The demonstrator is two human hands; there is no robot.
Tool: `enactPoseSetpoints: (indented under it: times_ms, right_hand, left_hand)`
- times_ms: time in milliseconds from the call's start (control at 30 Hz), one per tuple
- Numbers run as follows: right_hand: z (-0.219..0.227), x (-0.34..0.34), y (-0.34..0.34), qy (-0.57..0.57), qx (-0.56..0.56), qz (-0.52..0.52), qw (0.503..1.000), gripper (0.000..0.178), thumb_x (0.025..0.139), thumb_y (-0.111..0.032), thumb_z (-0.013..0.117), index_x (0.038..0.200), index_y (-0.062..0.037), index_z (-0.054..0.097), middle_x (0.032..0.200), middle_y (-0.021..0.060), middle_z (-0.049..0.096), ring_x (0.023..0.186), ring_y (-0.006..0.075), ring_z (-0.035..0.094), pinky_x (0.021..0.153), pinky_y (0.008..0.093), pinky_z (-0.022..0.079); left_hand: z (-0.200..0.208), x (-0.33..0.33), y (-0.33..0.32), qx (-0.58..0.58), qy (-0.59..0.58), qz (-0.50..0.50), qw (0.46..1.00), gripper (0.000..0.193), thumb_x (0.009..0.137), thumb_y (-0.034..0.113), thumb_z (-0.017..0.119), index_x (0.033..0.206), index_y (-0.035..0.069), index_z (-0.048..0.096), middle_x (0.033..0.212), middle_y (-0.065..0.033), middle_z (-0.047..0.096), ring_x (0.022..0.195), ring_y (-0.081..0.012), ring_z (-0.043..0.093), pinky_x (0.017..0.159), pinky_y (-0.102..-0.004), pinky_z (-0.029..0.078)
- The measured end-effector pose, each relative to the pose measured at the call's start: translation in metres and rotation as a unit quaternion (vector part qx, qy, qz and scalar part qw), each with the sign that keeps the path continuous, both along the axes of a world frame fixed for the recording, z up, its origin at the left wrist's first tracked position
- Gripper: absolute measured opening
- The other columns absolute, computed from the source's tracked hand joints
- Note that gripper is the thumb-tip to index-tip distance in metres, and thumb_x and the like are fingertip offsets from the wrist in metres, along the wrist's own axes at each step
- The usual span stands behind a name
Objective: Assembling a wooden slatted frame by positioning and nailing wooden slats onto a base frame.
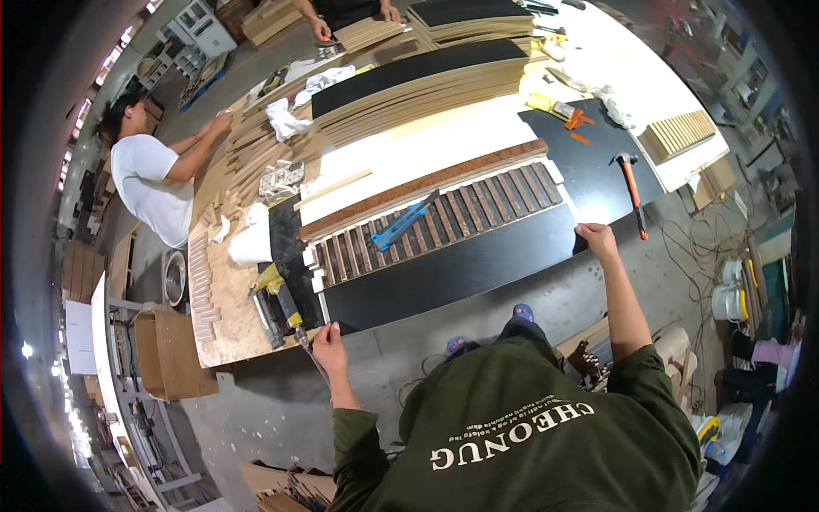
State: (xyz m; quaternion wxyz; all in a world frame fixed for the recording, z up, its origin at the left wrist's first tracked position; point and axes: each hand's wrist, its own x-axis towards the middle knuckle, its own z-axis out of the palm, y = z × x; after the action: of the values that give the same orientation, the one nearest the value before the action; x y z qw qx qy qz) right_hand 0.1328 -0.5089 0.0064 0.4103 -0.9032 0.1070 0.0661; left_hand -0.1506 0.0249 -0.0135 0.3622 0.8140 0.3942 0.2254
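Observation:
A long black panel (452, 271) lies along the near side of the workbench. My left hand (330, 348) is closed on its near left corner, thumb on top. At its right end my right hand (599, 241) pinches the other corner, with the fingers partly hidden under the edge. Just beyond the panel lies a row of dark wooden slats (444, 220), backed by a long brown wooden strip (426, 189). A blue tool with a long narrow end (405, 224) rests across the slats. Beside my left hand lies a yellow-and-black nail gun (281, 299) with a hose.
A hammer (631, 192) with an orange handle lies at the right. Stacked boards (426, 90) and white cloths (286, 119) sit farther back. A co-worker in a white shirt (153, 183) stands at the left; another person's hands (321, 30) work at the far side. Cables (699, 239) cross the floor.

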Motion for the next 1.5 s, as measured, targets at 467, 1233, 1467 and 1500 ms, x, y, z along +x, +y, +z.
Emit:
enactPoseSetpoints:
  times_ms: [467, 1233, 1467, 1500]
  right_hand:
    - [0.019, -0.007, 0.009, 0.037, 0.009, -0.044, 0.998, 0.032, 0.076, -0.034, 0.069, 0.097, -0.0102, 0.071, 0.091, 0.0091, 0.07, 0.084, 0.0184, 0.065, 0.079, 0.03, 0.047]
    - [0.02, -0.014, -0.001, 0.03, 0.021, -0.026, 0.999, 0.03, 0.075, -0.031, 0.068, 0.097, -0.0102, 0.071, 0.09, 0.0104, 0.069, 0.085, 0.0227, 0.065, 0.078, 0.0319, 0.049]
    - [0.023, -0.011, -0.024, 0.069, 0.133, 0.069, 0.986, 0.03, 0.077, -0.026, 0.066, 0.103, -0.0104, 0.069, 0.094, 0.0094, 0.069, 0.087, 0.0206, 0.065, 0.08, 0.0299, 0.049]
    - [0.022, -0.013, -0.029, 0.079, 0.148, 0.065, 0.984, 0.03, 0.077, -0.026, 0.066, 0.103, -0.0104, 0.069, 0.094, 0.0094, 0.069, 0.087, 0.0206, 0.065, 0.08, 0.0299, 0.049]
  left_hand:
    - [-0.003, 0.002, 0.003, 0.041, 0.03, -0.034, 0.998, 0.023, 0.085, 0.017, 0.062, 0.093, -0.005, 0.064, 0.083, -0.0155, 0.066, 0.073, -0.0224, 0.06, 0.071, -0.033, 0.047]
    - [0.058, 0.098, -0.092, 0.243, -0.014, -0.255, 0.936, 0.042, 0.085, 0.026, 0.06, 0.117, 0.001, 0.055, 0.105, -0.0183, 0.055, 0.099, -0.0335, 0.051, 0.089, -0.0425, 0.04]
    - [0.077, 0.185, -0.266, 0.172, 0.037, -0.515, 0.839, 0.072, 0.069, 0.035, 0.074, 0.129, 0.007, 0.046, 0.132, -0.0214, 0.04, 0.121, -0.039, 0.036, 0.101, -0.0486, 0.029]
    - [0.084, 0.194, -0.285, 0.198, 0.085, -0.521, 0.826, 0.084, 0.064, 0.036, 0.078, 0.133, 0.007, 0.041, 0.136, -0.0235, 0.035, 0.125, -0.0407, 0.033, 0.103, -0.0488, 0.027]
